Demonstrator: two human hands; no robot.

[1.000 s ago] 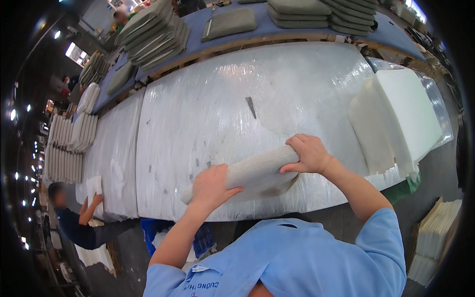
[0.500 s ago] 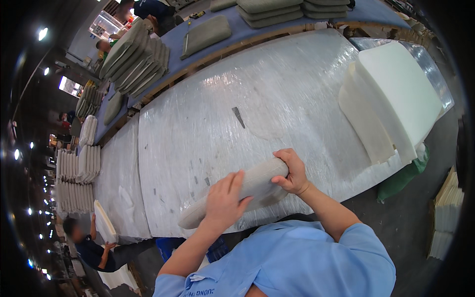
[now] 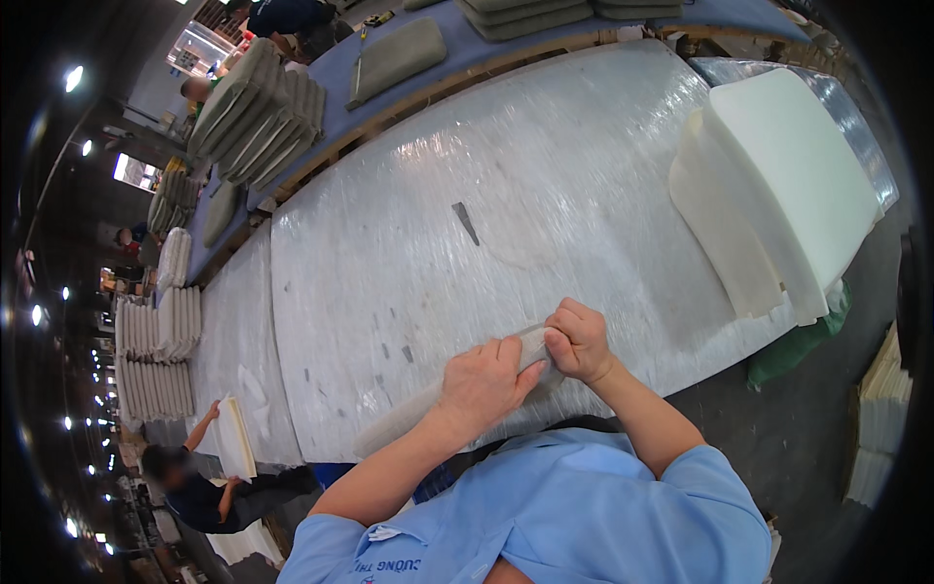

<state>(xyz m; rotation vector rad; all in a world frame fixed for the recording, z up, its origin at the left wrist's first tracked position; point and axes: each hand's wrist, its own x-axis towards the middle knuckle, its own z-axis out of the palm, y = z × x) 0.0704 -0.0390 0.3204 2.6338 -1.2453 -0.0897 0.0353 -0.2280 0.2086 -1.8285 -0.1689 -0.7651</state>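
Note:
A light grey fabric-covered cushion stands on its long edge at the near side of the plastic-wrapped table, close to my body. My left hand is closed over its upper edge, fingers bent together. At the cushion's right end, my right hand grips the corner in a fist, thumb pressed toward the left hand. The two hands are almost touching. Much of the cushion is hidden behind my left hand and forearm.
White foam pads are stacked on the right of the wrapped table. A dark scrap lies mid-table. Beyond, a blue-topped table bears grey cushions. A co-worker at left holds a cream pad.
My left hand has slid right along the cushion toward the right hand. The right hand's fingers have closed more tightly on the corner. The co-worker's pad has moved slightly right.

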